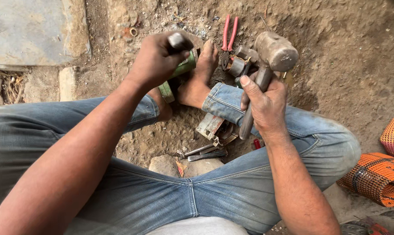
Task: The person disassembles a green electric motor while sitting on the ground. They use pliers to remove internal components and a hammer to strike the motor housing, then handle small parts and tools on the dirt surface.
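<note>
Dusty brown earth (344, 65) was spread under everything, with a grey concrete slab (27, 30) at the far left. Red-handled pliers (228, 35) were laid on the ground at the far side, just beyond a small grey metal fitting (239, 65). Near the crossed legs in blue jeans (197, 196), a battered metal housing (214, 128) and two flat steel tools (203, 152) were seen in the dirt, beside a pale stone (164, 165). Orange woven mesh (375, 178) was bundled at the right edge.

A green cylindrical part (181, 72) was pinned against the bare foot (199, 76), partly hidden by the left hand (155, 61). That hand was closed in a fist around a dark metal punch (179, 41), only the blunt top of which was shown above the knuckles; its lower end could not be seen.

The right hand (264, 102) was wrapped tightly about the handle of a heavy steel hammer (275, 52), the thumb pressed along the shaft just below the head. The hammer head was held raised, to the right of the punch and apart from it, over the fitting.
</note>
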### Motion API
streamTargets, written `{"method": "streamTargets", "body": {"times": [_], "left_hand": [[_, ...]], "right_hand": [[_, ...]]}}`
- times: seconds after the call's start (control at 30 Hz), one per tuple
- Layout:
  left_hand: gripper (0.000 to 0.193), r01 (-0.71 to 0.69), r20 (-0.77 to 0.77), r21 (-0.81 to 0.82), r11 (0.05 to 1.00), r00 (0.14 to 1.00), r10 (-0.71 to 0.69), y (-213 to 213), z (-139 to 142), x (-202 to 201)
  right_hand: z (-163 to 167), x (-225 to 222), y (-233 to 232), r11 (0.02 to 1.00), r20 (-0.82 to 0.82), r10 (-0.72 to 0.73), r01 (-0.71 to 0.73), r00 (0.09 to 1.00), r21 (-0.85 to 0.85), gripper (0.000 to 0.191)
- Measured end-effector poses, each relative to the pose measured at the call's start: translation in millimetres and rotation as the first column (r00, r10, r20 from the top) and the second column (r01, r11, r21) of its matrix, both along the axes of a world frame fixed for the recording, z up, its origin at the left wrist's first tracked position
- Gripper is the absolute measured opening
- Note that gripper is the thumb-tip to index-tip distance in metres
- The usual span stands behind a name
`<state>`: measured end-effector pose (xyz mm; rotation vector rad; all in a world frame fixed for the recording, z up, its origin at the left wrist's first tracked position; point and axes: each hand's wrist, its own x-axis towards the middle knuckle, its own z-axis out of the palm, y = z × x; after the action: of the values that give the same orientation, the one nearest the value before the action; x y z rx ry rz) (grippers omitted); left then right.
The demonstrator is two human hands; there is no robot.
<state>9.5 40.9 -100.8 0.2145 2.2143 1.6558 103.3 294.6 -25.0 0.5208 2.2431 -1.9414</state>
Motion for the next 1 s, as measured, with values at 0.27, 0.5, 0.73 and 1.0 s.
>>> {"method": "streamTargets", "body": {"times": [0.27, 0.5, 0.73, 1.0], "left_hand": [[0.018, 0.102, -0.045, -0.062, 0.993, 0.993, -0.105, 18.4, -26.0, -12.6], [0.021, 0.141, -0.096, -0.2, 0.97, 0.982, -0.162, 23.1, -39.9, -18.2], [0.019, 0.209, -0.163, -0.361, 0.909, 0.945, -0.282, 41.4, -45.5, -16.6], [0.026, 0.212, -0.127, -0.363, 0.907, 0.954, -0.273, 40.1, -51.4, -16.5]], "right_hand": [[-16.6, -10.2, 2.1, 0.999, 0.025, 0.035, -0.036, 0.999, 0.034, 0.023], [-23.3, -6.5, 4.4, 0.998, 0.077, 0.06, -0.061, 0.995, 0.019, 0.023], [4.6, -8.3, 3.1, 0.993, -0.063, 0.119, -0.118, 0.991, 0.006, 0.017], [4.3, -8.9, -14.8, 0.977, -0.468, 0.198, -0.212, 0.861, 0.024, 0.027]]}}
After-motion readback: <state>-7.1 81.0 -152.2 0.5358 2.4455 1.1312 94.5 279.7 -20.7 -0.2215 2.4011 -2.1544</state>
